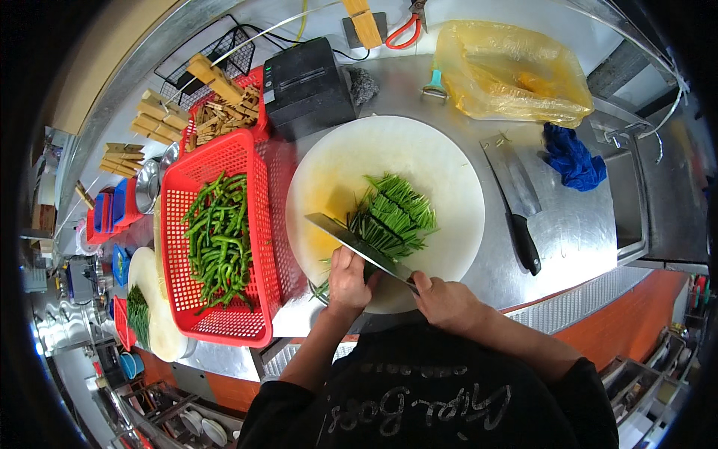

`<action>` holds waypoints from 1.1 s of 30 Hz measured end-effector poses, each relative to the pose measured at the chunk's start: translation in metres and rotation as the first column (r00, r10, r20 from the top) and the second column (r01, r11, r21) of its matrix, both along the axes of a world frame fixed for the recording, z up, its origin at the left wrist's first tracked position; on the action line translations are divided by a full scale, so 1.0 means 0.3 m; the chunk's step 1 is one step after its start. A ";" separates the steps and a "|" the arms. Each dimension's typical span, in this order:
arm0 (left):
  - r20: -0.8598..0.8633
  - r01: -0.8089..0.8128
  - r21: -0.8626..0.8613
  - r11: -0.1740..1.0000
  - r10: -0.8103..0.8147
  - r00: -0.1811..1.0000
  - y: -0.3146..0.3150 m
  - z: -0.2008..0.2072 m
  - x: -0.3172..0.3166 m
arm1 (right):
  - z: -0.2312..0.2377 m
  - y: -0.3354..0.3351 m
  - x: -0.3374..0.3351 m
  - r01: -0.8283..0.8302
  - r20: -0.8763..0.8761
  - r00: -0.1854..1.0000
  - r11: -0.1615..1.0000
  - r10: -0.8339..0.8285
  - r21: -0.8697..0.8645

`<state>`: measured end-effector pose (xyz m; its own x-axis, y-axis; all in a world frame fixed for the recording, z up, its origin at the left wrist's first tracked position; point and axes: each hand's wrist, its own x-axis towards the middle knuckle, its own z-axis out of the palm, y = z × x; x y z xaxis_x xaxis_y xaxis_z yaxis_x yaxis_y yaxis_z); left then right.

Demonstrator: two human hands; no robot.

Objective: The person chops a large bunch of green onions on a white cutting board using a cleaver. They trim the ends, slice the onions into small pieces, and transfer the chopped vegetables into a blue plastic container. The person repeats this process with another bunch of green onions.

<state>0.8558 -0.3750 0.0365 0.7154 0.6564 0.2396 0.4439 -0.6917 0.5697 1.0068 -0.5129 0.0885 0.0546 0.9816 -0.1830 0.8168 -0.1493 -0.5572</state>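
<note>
A round white cutting board [449, 247] lies in front of me with cut green chives [396, 206] in rows at its middle. My right hand [449, 299] grips the handle of a kitchen knife [359, 245], whose broad blade slants up to the left across the near side of the chives. Curled close against the blade, my left hand [349, 283] holds down the uncut part of the bunch. A few green ends stick out on its left side; its fingertips are partly hidden by the blade.
Left of the board stands a red basket [263, 247] of green chillies [221, 239]. Behind are a black printer [308, 86] and wooden clothespins [224, 116]. To the right lie a second knife [516, 202], a blue cloth [572, 157], a peeler [434, 86] and a yellow plastic bag [516, 75].
</note>
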 end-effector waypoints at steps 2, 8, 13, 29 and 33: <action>-0.046 0.019 -0.045 0.999 -0.021 0.999 0.003 0.029 -0.007 | -0.010 0.010 0.027 0.006 -0.074 0.997 1.000 -0.008 -0.025; 0.352 -0.067 -0.436 0.898 0.239 0.905 0.058 0.054 -0.071 | 0.129 0.009 0.075 0.043 -0.332 0.938 0.982 -0.103 -0.183; 0.099 -0.104 -0.084 0.991 0.112 0.989 0.071 0.031 -0.124 | 0.155 -0.084 0.022 0.059 -0.280 0.957 0.997 -0.071 -0.051; 0.095 -0.069 0.006 0.998 0.068 0.993 -0.016 -0.032 -0.084 | 0.204 -0.096 -0.035 -0.066 -0.159 0.986 0.988 0.044 -0.136; 0.129 -0.063 -0.003 0.998 0.062 0.990 -0.015 -0.032 -0.085 | 0.218 -0.090 -0.029 -0.085 -0.176 0.982 0.991 0.065 -0.105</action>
<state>0.8302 -0.3794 0.0268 0.6361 0.6984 0.3280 0.4092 -0.6657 0.6240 0.9980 -0.5399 0.1540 -0.0601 0.9546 -0.2917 0.7215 -0.1604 -0.6736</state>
